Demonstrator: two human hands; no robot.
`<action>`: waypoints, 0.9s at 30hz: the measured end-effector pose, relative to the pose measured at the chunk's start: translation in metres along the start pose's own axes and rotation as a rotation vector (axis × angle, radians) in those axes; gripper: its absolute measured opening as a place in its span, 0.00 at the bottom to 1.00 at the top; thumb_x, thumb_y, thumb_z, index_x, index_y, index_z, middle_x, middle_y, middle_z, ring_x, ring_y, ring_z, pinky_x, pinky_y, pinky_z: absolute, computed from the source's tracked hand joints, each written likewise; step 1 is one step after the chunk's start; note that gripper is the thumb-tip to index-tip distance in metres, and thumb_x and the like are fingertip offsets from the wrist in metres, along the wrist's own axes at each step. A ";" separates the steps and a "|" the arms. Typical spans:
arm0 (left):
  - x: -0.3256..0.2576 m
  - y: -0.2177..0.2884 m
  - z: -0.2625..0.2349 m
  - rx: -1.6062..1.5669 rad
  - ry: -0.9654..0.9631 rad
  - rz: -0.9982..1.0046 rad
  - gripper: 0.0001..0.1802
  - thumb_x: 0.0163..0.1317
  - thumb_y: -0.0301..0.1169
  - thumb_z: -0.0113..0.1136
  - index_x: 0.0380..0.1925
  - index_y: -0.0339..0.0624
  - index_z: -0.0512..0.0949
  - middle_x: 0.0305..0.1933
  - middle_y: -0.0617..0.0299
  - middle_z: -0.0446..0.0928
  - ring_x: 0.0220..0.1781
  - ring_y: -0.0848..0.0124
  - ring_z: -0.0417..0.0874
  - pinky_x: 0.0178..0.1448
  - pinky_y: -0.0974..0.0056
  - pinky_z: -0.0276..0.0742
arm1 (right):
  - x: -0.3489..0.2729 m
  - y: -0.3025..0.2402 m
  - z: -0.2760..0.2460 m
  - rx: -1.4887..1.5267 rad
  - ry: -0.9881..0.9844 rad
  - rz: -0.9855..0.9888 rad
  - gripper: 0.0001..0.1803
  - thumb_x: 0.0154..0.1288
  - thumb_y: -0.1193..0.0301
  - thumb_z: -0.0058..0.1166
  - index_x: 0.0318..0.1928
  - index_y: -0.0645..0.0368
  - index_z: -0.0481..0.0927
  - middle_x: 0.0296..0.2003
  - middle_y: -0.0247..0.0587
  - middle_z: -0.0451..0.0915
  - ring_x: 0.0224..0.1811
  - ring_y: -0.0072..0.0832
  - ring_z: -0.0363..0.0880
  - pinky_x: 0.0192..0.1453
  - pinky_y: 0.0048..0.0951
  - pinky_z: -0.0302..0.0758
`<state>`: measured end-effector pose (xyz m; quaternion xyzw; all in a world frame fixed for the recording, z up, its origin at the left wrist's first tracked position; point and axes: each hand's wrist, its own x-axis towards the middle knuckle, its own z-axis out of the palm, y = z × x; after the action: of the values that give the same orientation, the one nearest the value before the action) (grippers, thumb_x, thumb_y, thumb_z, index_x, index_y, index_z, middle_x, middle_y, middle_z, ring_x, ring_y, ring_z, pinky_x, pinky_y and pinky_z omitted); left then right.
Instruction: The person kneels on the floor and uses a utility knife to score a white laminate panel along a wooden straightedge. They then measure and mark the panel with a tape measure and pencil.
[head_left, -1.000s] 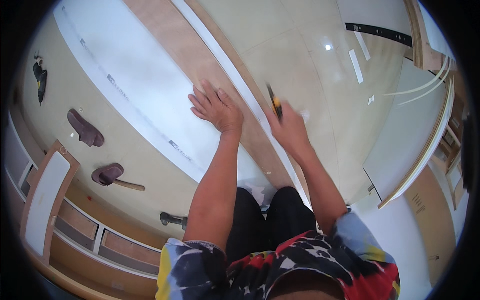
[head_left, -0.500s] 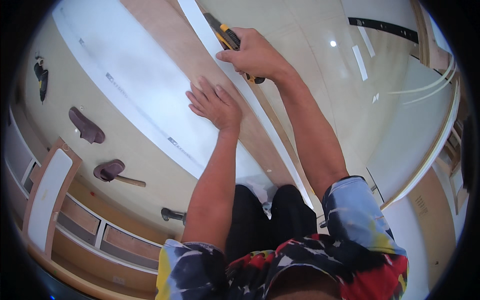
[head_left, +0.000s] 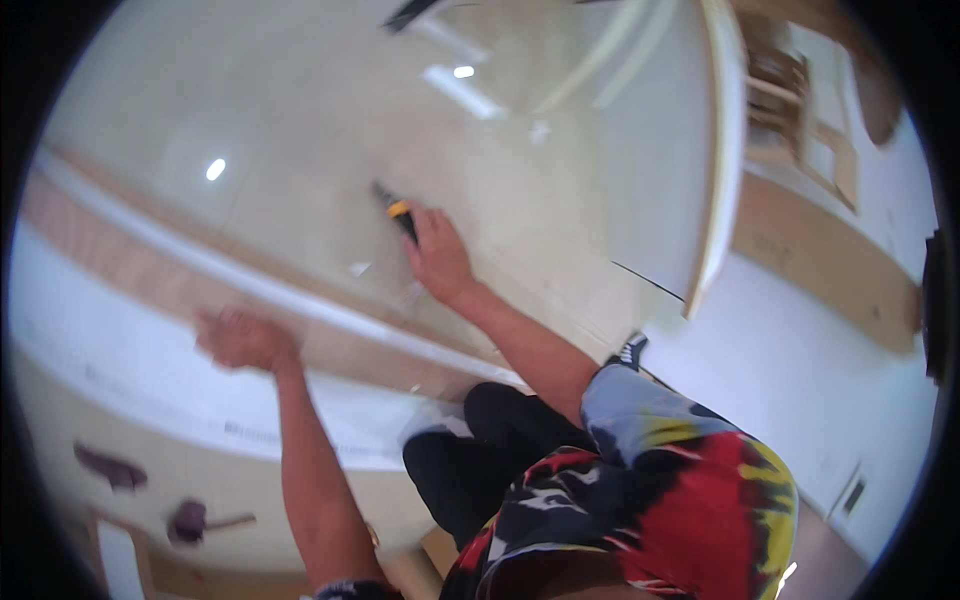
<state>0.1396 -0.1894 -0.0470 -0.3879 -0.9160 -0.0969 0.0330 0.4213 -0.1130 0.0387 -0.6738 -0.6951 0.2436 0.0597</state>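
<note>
My right hand (head_left: 440, 258) is closed around a black and yellow utility knife (head_left: 398, 208), held over the pale, shiny floor beyond the boards. The knife's tip points away and to the left, apart from the boards. My left hand (head_left: 243, 340) is smeared by motion over the brown strip (head_left: 140, 255) beside a long white panel (head_left: 150, 370); whether it touches is unclear. Along the strip's far side runs a narrow white board (head_left: 300, 290). My knees are at the near end of these boards.
Two dark slippers (head_left: 112, 467) (head_left: 187, 522) lie at the lower left, one by a wooden handle (head_left: 231, 522). White strips (head_left: 462, 92) lie on the floor ahead. At the right are a pale-edged panel (head_left: 715, 190), a brown board (head_left: 815, 255) and a dark shoe (head_left: 632, 350).
The view has swung to the right. My right hand has carried the knife off the narrow white board to over the floor. My left hand, earlier flat on the boards, has moved and is blurred.
</note>
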 end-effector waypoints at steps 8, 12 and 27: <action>0.014 0.043 -0.036 -0.143 -0.122 -0.133 0.31 0.78 0.49 0.33 0.72 0.44 0.62 0.68 0.39 0.66 0.71 0.45 0.63 0.71 0.38 0.54 | -0.063 0.088 -0.002 -0.245 0.219 -0.004 0.31 0.63 0.70 0.56 0.67 0.58 0.68 0.66 0.42 0.69 0.68 0.38 0.66 0.69 0.51 0.60; 0.014 0.037 -0.037 -0.070 -0.069 -0.081 0.28 0.78 0.45 0.36 0.69 0.40 0.65 0.63 0.41 0.71 0.64 0.45 0.70 0.67 0.39 0.61 | -0.070 0.091 0.005 -0.228 0.208 -0.004 0.29 0.64 0.70 0.53 0.66 0.57 0.69 0.67 0.41 0.68 0.70 0.38 0.64 0.70 0.51 0.59; 0.025 0.046 -0.035 -0.099 -0.089 -0.071 0.28 0.74 0.45 0.33 0.65 0.37 0.63 0.60 0.40 0.70 0.64 0.44 0.67 0.61 0.35 0.63 | -0.060 0.099 0.017 -0.288 0.326 -0.097 0.29 0.61 0.70 0.53 0.65 0.54 0.70 0.64 0.37 0.71 0.66 0.35 0.67 0.66 0.45 0.59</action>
<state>0.1547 -0.1473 -0.0021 -0.3605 -0.9237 -0.1260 -0.0306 0.5089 -0.1776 -0.0030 -0.6717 -0.7353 0.0266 0.0858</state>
